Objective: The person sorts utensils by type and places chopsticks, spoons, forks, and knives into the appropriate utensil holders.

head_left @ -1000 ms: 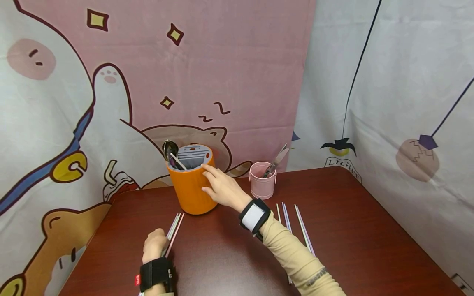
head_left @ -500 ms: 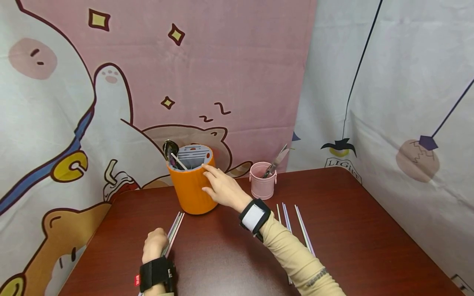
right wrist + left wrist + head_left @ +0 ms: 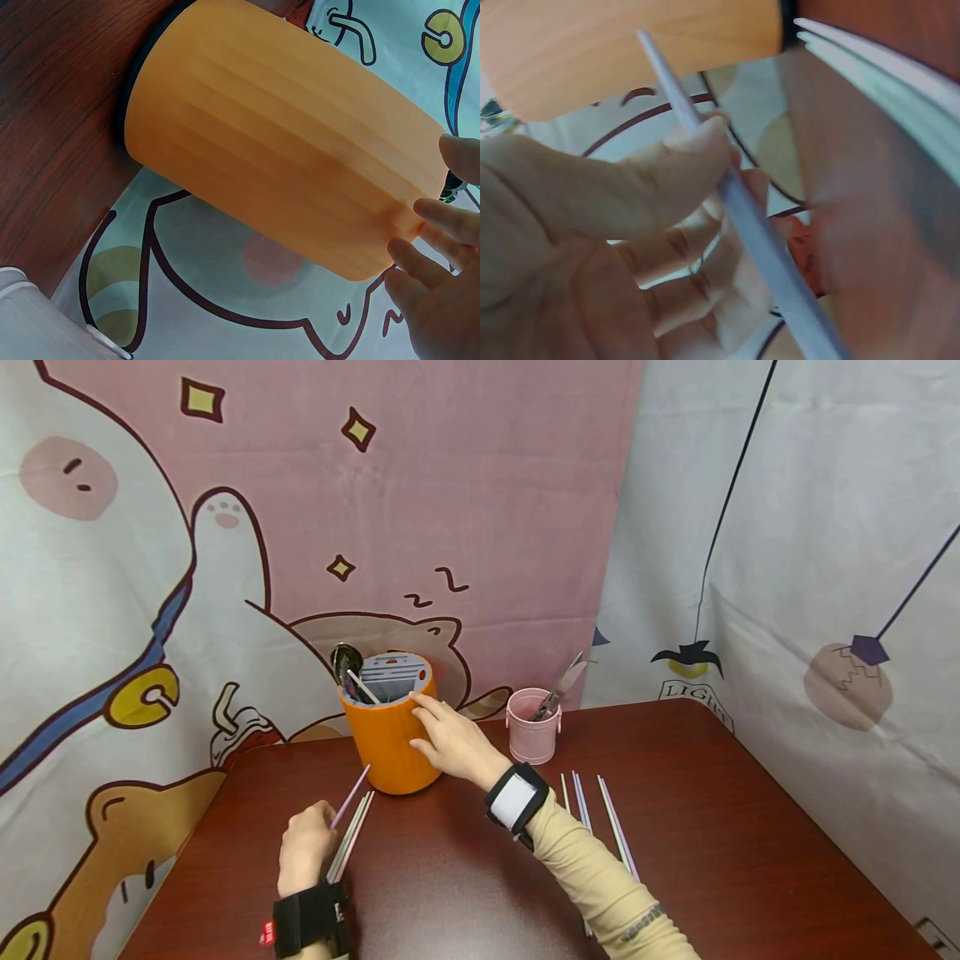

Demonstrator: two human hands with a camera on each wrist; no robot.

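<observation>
My left hand (image 3: 306, 847) pinches a pale purple chopstick (image 3: 351, 795) between thumb and fingers, its thin end slanting up toward the orange utensil holder (image 3: 390, 752). In the left wrist view the chopstick (image 3: 769, 251) lies across the fingers, raised off the table. Beside that hand, white, green and pink chopsticks (image 3: 349, 839) lie on the table. My right hand (image 3: 459, 739) rests its extended fingertips on the holder's upper side near the rim. The right wrist view shows those fingers (image 3: 412, 259) against the orange wall. In the holder stand a dark round-headed utensil (image 3: 345, 658) and a light stick (image 3: 363, 687).
A small pink bucket (image 3: 532, 739) holding metal utensils (image 3: 558, 689) stands right of the holder. More pastel chopsticks (image 3: 617, 827) lie on the brown table (image 3: 720, 843), partly behind the right sleeve (image 3: 600, 877). A printed cloth (image 3: 480, 510) hangs behind the table.
My left hand has lifted the purple chopstick away from the others, moving slightly up and left. The right hand stays on the holder.
</observation>
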